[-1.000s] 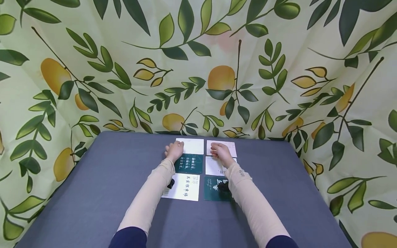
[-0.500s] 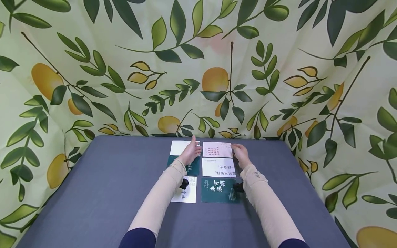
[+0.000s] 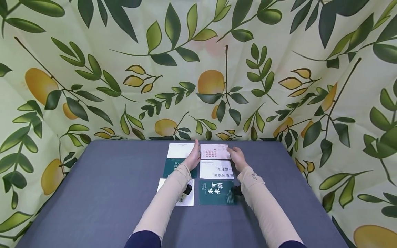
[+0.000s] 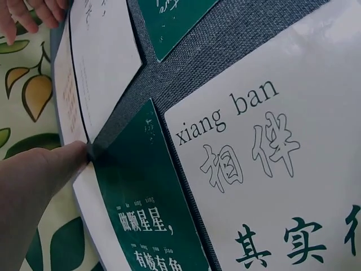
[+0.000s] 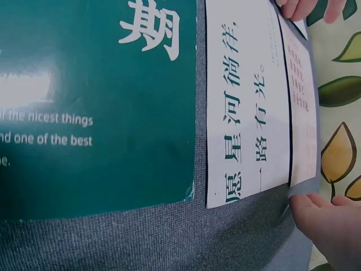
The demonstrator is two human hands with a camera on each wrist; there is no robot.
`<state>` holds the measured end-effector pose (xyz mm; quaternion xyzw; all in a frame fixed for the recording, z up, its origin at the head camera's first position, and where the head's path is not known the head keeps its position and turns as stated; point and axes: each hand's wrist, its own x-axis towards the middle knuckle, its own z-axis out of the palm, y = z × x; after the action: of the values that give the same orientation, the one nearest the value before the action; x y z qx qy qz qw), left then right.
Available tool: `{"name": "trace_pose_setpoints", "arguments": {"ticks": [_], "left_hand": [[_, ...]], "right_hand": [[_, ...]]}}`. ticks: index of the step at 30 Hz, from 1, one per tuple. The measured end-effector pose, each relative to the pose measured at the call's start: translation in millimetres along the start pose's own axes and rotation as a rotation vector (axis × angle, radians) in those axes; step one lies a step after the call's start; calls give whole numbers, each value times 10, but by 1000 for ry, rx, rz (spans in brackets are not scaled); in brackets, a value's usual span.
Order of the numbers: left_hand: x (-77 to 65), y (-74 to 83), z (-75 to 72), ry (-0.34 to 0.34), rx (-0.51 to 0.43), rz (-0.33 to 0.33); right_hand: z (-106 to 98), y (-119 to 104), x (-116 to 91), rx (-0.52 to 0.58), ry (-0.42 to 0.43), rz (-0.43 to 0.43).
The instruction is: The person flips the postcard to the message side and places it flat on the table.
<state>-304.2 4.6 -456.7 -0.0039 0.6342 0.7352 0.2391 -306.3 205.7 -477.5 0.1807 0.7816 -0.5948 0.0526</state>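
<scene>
Postcards lie flat in two columns. My left hand (image 3: pixel 193 156) stands edge-on between the columns, fingers extended, at the left edge of the pink postcard (image 3: pixel 214 151). My right hand (image 3: pixel 237 158) has its fingertips at that card's right edge, near the corner of the white postcard (image 5: pixel 248 101) below it. Nearest me in this column is a green postcard (image 3: pixel 217 193). In the left column, a blank-looking white postcard (image 3: pixel 180 150) is at the back, then a green postcard (image 4: pixel 146 186), partly under the left hand and forearm, and a white lettered postcard (image 4: pixel 271 147).
Beneath the cards is a grey cloth-covered table (image 3: pixel 108 193). A curtain (image 3: pixel 186 69) printed with leaves and fruit hangs right behind the table's back edge and along both sides. Black wrist cameras sit close over the front cards.
My left hand has moved right from the left column to the gap between columns, its fingers straightening. My right hand has shifted from over the pink card to its right edge, uncovering it.
</scene>
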Motion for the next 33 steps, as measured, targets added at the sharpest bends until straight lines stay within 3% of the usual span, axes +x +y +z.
{"name": "trace_pose_setpoints", "arguments": {"ticks": [8,15,23,29,33], "left_hand": [[95,-120,-35,11,-11,5],[77,-63,-55,56,-19,33],[49,4,-39,55,-73,57],[1,26,-49,47,-19,33],[-5,41,-46,34,14,56]], "right_hand": [[6,23,-29,37,-7,2],[6,-15,-57,134,25,37],[-30,-61,-77,272,115,79],[-62,-128,-134,229,100,71],[-89,-144,-158,210,76,74]]}}
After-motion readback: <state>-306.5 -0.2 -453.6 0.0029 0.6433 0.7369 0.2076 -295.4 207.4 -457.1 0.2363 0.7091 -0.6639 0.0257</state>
